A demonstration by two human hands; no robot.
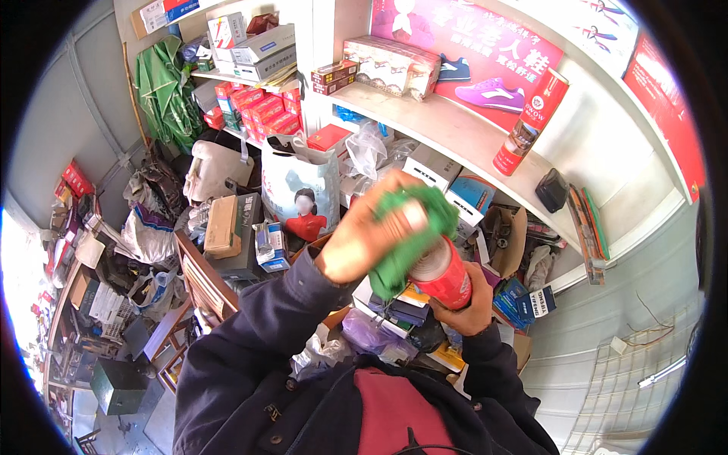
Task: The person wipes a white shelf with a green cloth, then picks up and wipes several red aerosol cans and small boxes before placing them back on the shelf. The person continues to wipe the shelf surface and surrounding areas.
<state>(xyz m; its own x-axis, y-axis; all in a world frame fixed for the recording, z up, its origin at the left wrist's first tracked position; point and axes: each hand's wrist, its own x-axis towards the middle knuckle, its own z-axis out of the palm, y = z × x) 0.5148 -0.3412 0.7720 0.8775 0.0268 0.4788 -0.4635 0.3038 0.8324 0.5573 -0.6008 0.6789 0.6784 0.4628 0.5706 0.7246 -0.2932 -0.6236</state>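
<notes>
My left hand [368, 236] is closed on a green cloth [394, 273], bunched over the top end of a red cylindrical canister [447, 282]. Part of the canister's pale round end shows beside the cloth; the rest of that end is covered. Lower down, my right hand [472, 307] wraps round the canister's side and holds it tilted in front of my chest. A similar tall red canister [531, 125] stands on the white shelf [462, 133] ahead to the right.
On the shelf are a plastic-wrapped pack [393, 67] and a dark wallet-like item [552, 189]. Boxes, bags and a white carrier bag [299, 186] crowd the space below. Stacked red boxes [265, 111] fill the left shelves. A wire rack [629, 379] leans at right.
</notes>
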